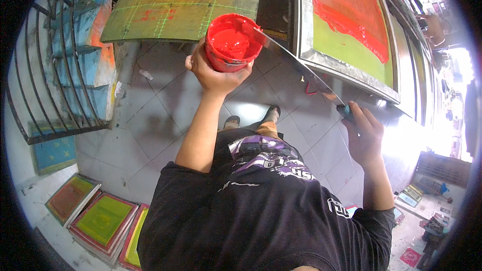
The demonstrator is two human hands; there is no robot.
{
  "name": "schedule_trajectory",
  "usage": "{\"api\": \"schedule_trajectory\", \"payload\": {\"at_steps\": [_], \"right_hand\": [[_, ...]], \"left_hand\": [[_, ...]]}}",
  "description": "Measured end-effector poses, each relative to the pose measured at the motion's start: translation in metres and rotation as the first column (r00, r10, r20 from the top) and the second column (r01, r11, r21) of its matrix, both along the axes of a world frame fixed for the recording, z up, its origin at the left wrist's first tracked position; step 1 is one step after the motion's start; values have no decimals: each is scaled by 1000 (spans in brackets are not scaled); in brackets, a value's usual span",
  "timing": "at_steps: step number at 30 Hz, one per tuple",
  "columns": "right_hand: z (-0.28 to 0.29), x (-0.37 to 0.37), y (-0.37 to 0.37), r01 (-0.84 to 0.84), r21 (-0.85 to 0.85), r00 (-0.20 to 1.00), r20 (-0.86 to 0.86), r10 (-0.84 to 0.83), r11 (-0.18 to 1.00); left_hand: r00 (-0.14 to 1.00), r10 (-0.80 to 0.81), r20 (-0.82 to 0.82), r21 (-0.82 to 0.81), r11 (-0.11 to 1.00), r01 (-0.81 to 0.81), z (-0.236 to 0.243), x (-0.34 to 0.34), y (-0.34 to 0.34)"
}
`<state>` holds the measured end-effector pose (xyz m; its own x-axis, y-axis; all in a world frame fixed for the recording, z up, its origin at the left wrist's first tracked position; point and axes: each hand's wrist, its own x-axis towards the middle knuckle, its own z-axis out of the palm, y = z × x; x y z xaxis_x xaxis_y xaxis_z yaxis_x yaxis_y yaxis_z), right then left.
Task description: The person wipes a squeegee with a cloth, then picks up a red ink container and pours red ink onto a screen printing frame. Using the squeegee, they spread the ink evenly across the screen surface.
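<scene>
Head view: grey tiled floor (155, 95) below me, feet showing between my arms. Dark barred metal rack (63, 45) at far left. Gridded yellow-green board (170, 5) ahead-left, beyond my left hand. Framed printing screen (346, 74) ahead-right: red ink (346, 5) covers the far part of its mesh, near strip is yellow-green; right hand looks nearer to that strip. Smaller framed screens (103, 221) stacked lower left, well apart from both hands.

Round tub (223, 61) of red ink sits left of the big frame, mouth up; my left hand (218, 73) grasps it, wrapped round the lower wall. Long thin blade (286, 49): right hand (365, 133) is clenched on its dark green handle (345, 110). Its long axis runs from that grip forward-left to the tub's right rim, red at the tip; touching or apart, can't tell. Tub lies forward-left of right grip. Raised near rail of the frame stands between right hand and mesh.
</scene>
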<state>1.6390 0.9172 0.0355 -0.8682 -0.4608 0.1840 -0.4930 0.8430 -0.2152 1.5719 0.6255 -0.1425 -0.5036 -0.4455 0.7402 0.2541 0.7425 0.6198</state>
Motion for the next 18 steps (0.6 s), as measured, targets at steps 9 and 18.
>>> {"api": "schedule_trajectory", "payload": {"at_steps": [9,18], "right_hand": [[-11,-1,2,-41,-37,999,-12,41,998],[-11,-3,2,-56,-50,998,13,56,997]], "left_hand": [[987,162,22,34,986,-163,9,0,8],[988,157,2,1,988,-157,10,-4,6]]}}
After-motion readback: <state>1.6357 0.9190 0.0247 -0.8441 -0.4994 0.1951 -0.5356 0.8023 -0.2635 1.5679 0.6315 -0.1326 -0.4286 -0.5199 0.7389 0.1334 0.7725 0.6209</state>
